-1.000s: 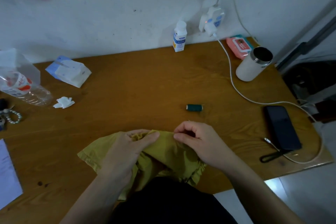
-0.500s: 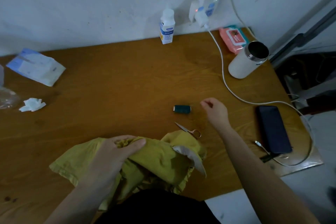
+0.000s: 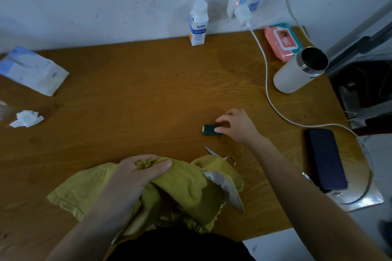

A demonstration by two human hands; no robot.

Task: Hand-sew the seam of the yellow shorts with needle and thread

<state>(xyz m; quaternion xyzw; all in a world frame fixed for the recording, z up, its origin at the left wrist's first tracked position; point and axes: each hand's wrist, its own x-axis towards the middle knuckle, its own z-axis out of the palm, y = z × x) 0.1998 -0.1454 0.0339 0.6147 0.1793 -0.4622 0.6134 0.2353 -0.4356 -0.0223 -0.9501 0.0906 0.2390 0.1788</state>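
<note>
— Shorts first: where do we find them?
— We see the yellow shorts [image 3: 191,188] bunched at the near edge of the table [image 3: 137,95], partly hanging over it towards the lap, with a pale lining turned out on their right side
— And our hands?
— Our left hand [image 3: 135,178] lies on top of the heap, thumb and fingers curled round a gathered tuft of the cloth. Our right hand [image 3: 235,127] is off the cloth, beyond it and to the right. Its fingers and thumb pinch the right end of the dark green thread spool [image 3: 209,129], which lies on its side on the wood
— Anything between spool and shorts?
— Small scissors [image 3: 220,154] lie there, blades pointing left. The ring handle is at the cloth's edge, and we cannot tell whether it touches
— Further out?
— To the right a dark phone [image 3: 326,159] lies flat, and a white cable [image 3: 266,87] curves past it. Behind stand an open white flask [image 3: 297,72] and a small white bottle [image 3: 198,23] by the wall, with a pink wipes pack [image 3: 282,41] lying between them. Far left lies a crumpled tissue [image 3: 26,118]
</note>
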